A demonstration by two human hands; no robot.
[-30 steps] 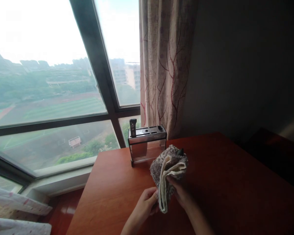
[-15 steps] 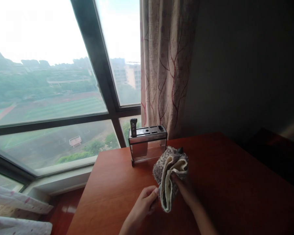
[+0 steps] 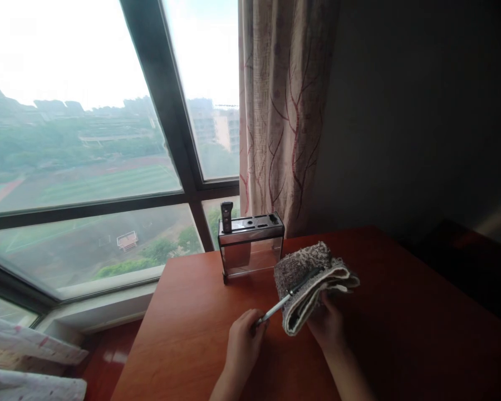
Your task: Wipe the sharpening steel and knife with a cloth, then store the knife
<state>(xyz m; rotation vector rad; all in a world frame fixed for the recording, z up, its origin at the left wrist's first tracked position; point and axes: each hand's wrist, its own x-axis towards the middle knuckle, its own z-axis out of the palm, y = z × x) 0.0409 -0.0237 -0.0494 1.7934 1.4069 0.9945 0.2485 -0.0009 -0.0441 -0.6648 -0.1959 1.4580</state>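
My left hand (image 3: 245,340) is closed round the near end of a slim, knife-like tool (image 3: 275,308). Its pale, narrow shaft runs up and right to a dark part lying against a towel (image 3: 303,266); I cannot tell its exact kind. The folded towel is grey-brown and shaggy outside, cream on its inner layers. From below and behind, my right hand (image 3: 328,323) grips the towel, its fingers partly hidden by the folds. Just beyond stands a clear-sided knife block (image 3: 253,253) with a black-and-silver slotted top. One dark handle (image 3: 226,217) sticks up from its left end.
Under both hands is a reddish-brown wooden table (image 3: 183,312). A window (image 3: 87,234) lies to the left and behind, with a patterned curtain (image 3: 284,111) beside it. Pale fabric (image 3: 29,356) hangs at the lower left.
The towel has turned and shifted right with my right hand. The slim tool's pale shaft now shows between my left hand and the towel; before, only a dark tip stuck out above it.
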